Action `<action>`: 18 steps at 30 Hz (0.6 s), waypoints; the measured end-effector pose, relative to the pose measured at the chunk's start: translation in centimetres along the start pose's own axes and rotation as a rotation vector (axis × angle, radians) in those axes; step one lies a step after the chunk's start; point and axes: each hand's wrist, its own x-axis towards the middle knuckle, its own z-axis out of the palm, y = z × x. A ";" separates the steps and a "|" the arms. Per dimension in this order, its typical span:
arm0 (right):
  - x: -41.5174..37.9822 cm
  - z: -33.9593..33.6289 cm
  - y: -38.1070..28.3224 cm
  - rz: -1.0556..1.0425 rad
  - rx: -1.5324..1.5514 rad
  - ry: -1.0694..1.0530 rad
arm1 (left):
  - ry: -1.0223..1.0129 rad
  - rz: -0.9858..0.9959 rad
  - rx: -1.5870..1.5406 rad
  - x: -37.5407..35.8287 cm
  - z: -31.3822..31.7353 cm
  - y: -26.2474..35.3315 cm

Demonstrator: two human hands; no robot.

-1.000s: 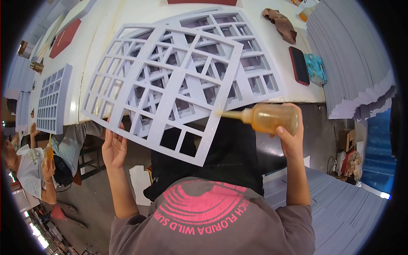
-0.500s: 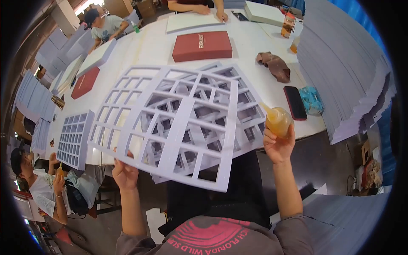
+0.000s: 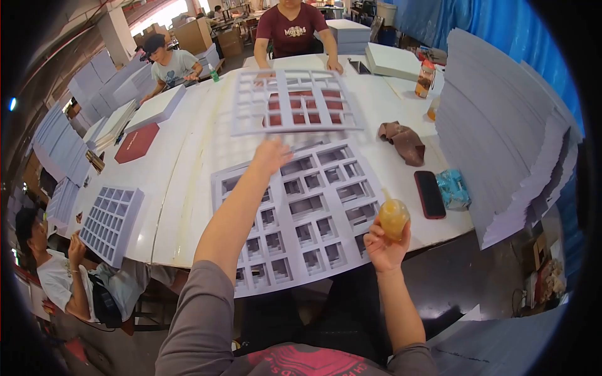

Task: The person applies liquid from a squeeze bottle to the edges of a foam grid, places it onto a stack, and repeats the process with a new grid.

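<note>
My left hand is stretched out over the table with fingers apart, just short of the near edge of a white cut-out grid sheet. That sheet is blurred and lies over a dark red box in front of a person in a maroon shirt. My right hand grips a small amber glue bottle with its nozzle pointing up, at the table's near edge. A stack of the same grid sheets lies on the white table under my left arm.
A black phone, a teal packet and a brown cloth lie right of the stack. A tall pile of grey sheets stands at the right. Another grid stack sits left, beside a seated person.
The grid sheet that my left hand held up close has left the hand and now lies far across the table over the red box. My right hand with the bottle has dropped lower.
</note>
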 end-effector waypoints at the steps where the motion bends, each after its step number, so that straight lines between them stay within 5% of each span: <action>1: 0.1 0.0 -0.1 -0.002 -0.025 0.000 | 0.118 -0.151 0.127 0.7 0.0 -1.1; 7: 0.1 -0.5 0.1 0.009 -0.044 0.058 | -0.138 0.094 0.553 -7.9 -1.8 -3.2; 10: 0.1 0.0 0.2 0.042 -0.059 0.054 | -0.115 0.372 0.946 -12.1 -5.5 -2.2; 13: 0.2 -0.8 0.2 0.037 -0.147 0.039 | 0.172 0.936 1.452 -16.7 -10.2 -1.8; 17: 0.2 -1.1 0.2 0.020 -0.187 0.060 | 0.570 0.557 1.638 -21.6 -16.0 -2.9; 18: 0.3 -1.1 0.2 0.024 -0.198 0.048 | 0.450 0.420 1.496 -21.7 -17.1 -2.2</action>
